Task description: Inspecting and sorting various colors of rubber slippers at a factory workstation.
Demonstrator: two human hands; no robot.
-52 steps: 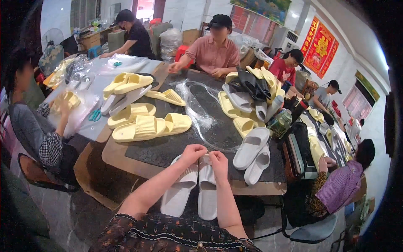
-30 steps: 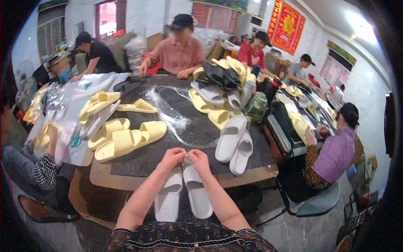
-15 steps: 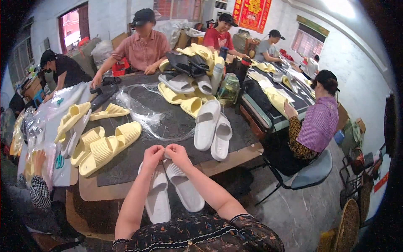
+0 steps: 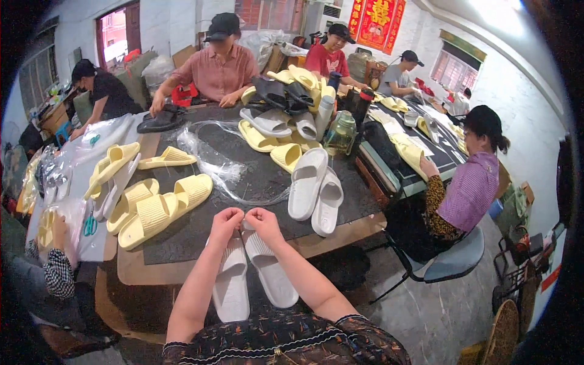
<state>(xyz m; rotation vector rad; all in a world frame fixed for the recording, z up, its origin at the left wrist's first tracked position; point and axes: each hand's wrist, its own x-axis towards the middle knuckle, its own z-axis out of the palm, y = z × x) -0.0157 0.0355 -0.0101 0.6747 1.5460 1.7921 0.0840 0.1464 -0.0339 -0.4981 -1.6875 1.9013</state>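
My left hand (image 4: 224,227) and my right hand (image 4: 264,227) meet with pinched fingers over the near edge of the table. Whatever is between the fingertips is too small to make out. Below them lie two light grey slippers, a left one (image 4: 230,292) and a right one (image 4: 277,283), side by side with their heels toward me. My hands and wrists partly cover their ribbed straps. Another grey pair (image 4: 308,182) rests just beyond my right hand, and a yellow pair (image 4: 164,210) sits to the left of my hands.
A bundle of clear thin strands (image 4: 225,170) curls over the dark table mat (image 4: 267,213). Behind it, yellow, grey and black slippers are piled beside a glass jar (image 4: 340,132) and bottles. Co-workers sit around, one on a chair (image 4: 453,255) at right. Green-handled scissors (image 4: 90,225) lie left.
My view has shifted slightly, while my hands stay pinched together above the grey slippers. Across the table, a co-worker's hand has moved over black slippers, which now lie closer together.
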